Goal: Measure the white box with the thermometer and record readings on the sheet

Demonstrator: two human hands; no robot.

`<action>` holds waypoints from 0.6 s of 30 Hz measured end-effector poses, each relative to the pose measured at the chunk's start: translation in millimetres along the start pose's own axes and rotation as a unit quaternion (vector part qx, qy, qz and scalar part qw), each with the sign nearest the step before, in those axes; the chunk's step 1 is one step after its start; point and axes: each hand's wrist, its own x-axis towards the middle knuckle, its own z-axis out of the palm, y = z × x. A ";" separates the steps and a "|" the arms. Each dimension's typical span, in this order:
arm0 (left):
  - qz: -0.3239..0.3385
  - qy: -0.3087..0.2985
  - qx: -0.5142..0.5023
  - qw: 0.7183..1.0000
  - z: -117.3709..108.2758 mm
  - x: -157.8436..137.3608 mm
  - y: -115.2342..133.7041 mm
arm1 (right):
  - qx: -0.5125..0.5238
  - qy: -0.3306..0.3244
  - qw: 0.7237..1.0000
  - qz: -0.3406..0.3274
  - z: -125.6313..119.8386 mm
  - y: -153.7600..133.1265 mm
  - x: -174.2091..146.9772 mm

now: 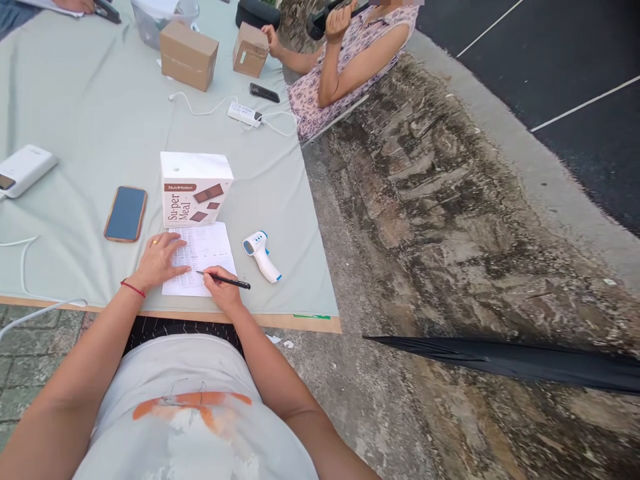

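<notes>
A printed paper sheet [217, 248] with rows of small text lies near the table's front edge. My left hand [161, 261] rests flat on its left side, fingers spread, with a ring and a red wrist cord. Between the fingers of my right hand [220, 287] is a black pen [233, 281], its tip at the sheet. Just behind the paper stands a white box [197, 190] printed "Su-per Meal". To the right of my right hand lies a white and blue infrared thermometer [263, 255]. A phone [126, 213] lies left of the box.
A white device [26, 171] with a cable is at the left. Farther back are two cardboard boxes [189, 55], a power strip [244, 114], a black object [265, 93] and a clear plastic bin [165, 20]. A person in a patterned top [350, 73] touches one box. Another person's hand shows top left.
</notes>
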 end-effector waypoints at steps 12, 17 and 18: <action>0.000 0.000 0.005 1.000 -1.0 0.1 1.5 | 0.000 0.000 1.000 -0.007 -0.9 1.8 -0.6; 0.002 0.000 0.009 1.000 -0.8 0.6 1.9 | 0.009 0.002 1.000 -0.008 -1.0 2.3 -0.1; 0.002 0.001 0.009 1.000 -0.8 0.5 1.8 | 0.005 0.003 1.000 -0.008 -0.9 1.7 0.1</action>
